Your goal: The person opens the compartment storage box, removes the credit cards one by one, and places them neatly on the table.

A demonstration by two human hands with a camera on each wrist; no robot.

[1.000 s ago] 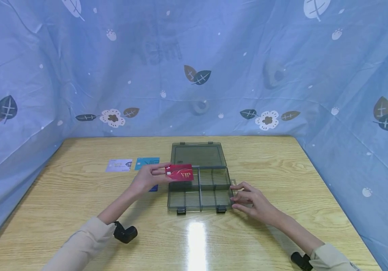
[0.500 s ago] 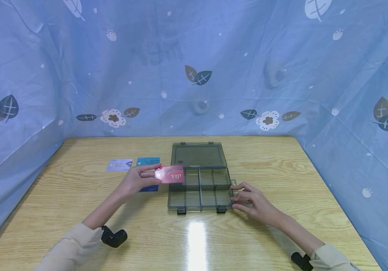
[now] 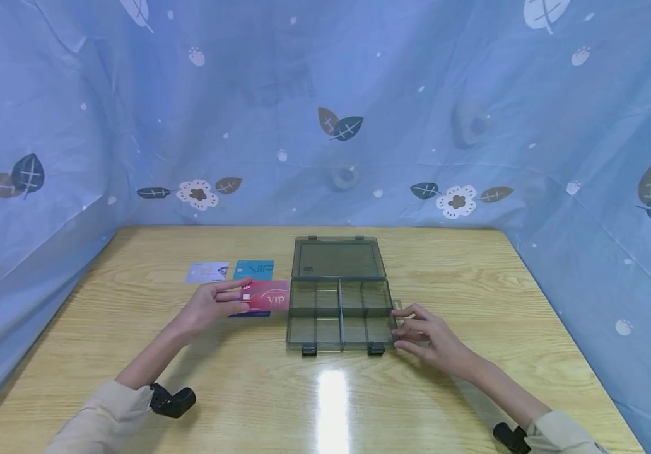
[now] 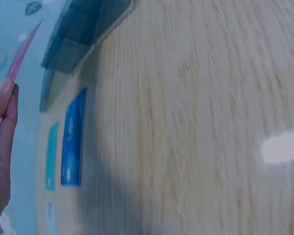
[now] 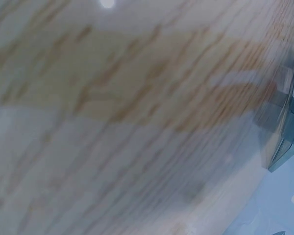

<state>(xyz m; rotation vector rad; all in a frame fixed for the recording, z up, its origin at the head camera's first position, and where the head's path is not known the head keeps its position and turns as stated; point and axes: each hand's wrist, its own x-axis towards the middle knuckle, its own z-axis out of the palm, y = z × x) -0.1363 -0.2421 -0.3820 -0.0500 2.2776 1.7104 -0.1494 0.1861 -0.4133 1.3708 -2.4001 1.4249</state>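
Note:
My left hand (image 3: 203, 309) pinches a red VIP card (image 3: 269, 296) by its left end, thumb below and fingers above. The card is held off the table, just left of a smoky clear divided box (image 3: 340, 315), and covers part of a dark blue card (image 3: 260, 314). In the left wrist view the red card (image 4: 24, 54) appears nearly edge-on. The box lies with its lid (image 3: 338, 260) folded back, and no items show in its compartments. My right hand (image 3: 430, 337) touches the box's right side with bent, spread fingertips.
A teal VIP card (image 3: 260, 268) and a silvery card (image 3: 206, 272) lie flat to the left of the box on the wooden table (image 3: 445, 265). A blue patterned cloth (image 3: 269, 126) hangs behind and along both sides.
My left hand has carried the red card leftward, from above the box's left compartments to beside the box. The right hand stays at the box's side.

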